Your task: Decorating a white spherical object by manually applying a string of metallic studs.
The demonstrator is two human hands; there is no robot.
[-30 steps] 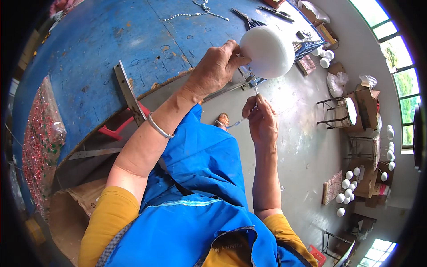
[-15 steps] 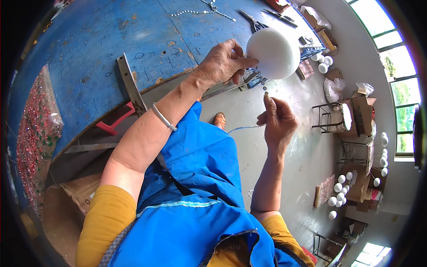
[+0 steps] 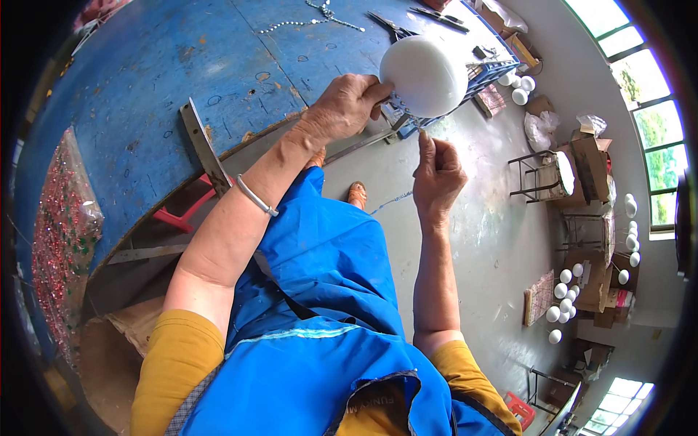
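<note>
We see a blue tabletop [image 3: 167, 94], scuffed and blotched, its paint chipped along the near edge, with a straight seam running across it. Toward its far side we find a string of pale beads [image 3: 325, 14] lying with its strands spread, then a pair of dark scissors [image 3: 385, 24] and, just beyond, a slim dark tool [image 3: 440, 19]. Along the left side we see a clear bag [image 3: 64, 247] of glittery red and green bits lying by the curved edge.

Blue apron [image 3: 305, 378] w/ pale stripe [image 3: 291, 333], mustard short slvs [image 3: 178, 356], silver bangle [image 3: 256, 197] on L forearm [image 3: 225, 236]
</note>
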